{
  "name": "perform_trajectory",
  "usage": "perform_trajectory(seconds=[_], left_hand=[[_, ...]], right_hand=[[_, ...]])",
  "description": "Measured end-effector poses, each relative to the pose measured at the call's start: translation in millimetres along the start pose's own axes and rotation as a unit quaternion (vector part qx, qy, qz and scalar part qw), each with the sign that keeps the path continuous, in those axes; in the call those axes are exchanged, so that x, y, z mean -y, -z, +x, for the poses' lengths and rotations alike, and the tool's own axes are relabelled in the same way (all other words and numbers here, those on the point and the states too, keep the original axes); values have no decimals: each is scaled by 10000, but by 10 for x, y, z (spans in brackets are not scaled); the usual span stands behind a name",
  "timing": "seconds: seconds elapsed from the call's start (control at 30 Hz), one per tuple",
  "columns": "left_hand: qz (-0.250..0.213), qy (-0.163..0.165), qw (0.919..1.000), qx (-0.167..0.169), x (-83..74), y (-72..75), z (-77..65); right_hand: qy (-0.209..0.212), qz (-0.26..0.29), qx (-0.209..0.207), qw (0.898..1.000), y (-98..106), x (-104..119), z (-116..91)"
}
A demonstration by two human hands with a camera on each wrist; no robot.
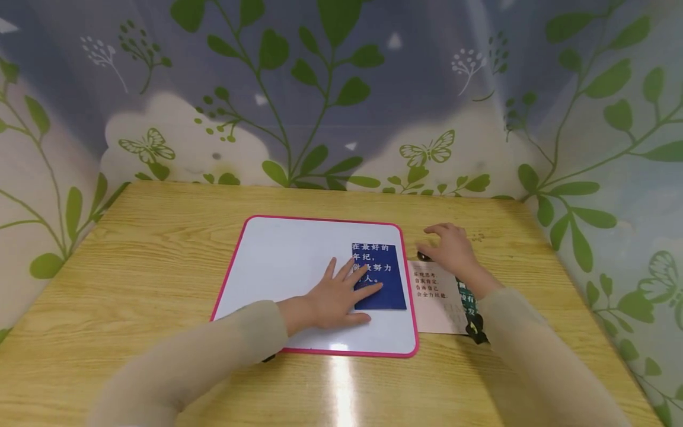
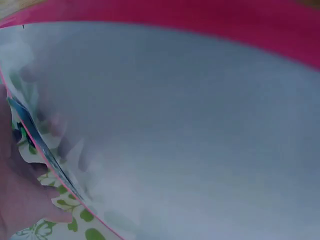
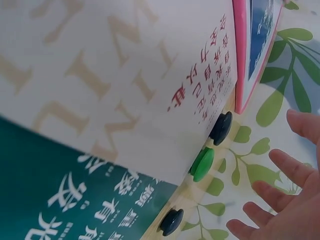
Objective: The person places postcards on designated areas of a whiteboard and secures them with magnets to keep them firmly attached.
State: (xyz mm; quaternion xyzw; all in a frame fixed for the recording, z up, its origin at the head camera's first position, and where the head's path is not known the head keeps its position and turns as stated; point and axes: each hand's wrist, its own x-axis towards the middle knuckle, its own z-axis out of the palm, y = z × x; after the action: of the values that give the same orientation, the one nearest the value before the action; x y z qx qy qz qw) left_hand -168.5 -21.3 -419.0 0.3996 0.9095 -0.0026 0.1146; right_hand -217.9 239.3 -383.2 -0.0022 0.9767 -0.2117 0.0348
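Note:
My left hand (image 1: 331, 296) has its fingers spread, its fingertips over a dark blue card (image 1: 386, 284) with white Chinese writing. That card lies on the right part of a whiteboard (image 1: 283, 261) with a pink rim. In the left wrist view the left hand (image 2: 22, 192) shows at the edge, and the card is a thin sliver. My right hand (image 1: 453, 252) hovers by the far edge of a pale pink card (image 1: 434, 308), close to a black round magnet (image 3: 221, 128). The right wrist view shows the right hand (image 3: 287, 192) holding nothing, fingers apart.
A dark green card (image 3: 95, 200) lies partly under the pink one. Beyond the cards are a green magnet (image 3: 202, 165) and another black magnet (image 3: 171, 222). More dark round pieces (image 1: 475, 328) lie by the right sleeve. Leaf-patterned curtain (image 1: 331, 118) surrounds the wooden table (image 1: 149, 255).

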Motion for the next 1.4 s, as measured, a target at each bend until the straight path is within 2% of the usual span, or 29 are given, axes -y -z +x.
perform_trajectory(seconds=[0.17, 0.33, 0.73, 0.9, 1.1, 1.4], left_hand=[[135, -47, 9996, 232, -47, -24, 16], [150, -97, 9994, 304, -49, -46, 9], [-97, -113, 9995, 262, -71, -59, -12], [-166, -94, 9997, 164, -72, -55, -2], [-157, -9, 9998, -107, -80, -54, 33], [-100, 65, 9999, 119, -100, -35, 77]], right_hand=[[-3, 23, -33, 10000, 25, -21, -23], [5, 51, -29, 10000, 56, -91, -46], [-176, -59, -77, 9998, 76, -291, -46], [-132, -100, -109, 9998, 85, -365, -55], [-211, -402, -214, 9987, 121, -500, -27], [-404, -953, -111, 9946, 186, -706, 18]])
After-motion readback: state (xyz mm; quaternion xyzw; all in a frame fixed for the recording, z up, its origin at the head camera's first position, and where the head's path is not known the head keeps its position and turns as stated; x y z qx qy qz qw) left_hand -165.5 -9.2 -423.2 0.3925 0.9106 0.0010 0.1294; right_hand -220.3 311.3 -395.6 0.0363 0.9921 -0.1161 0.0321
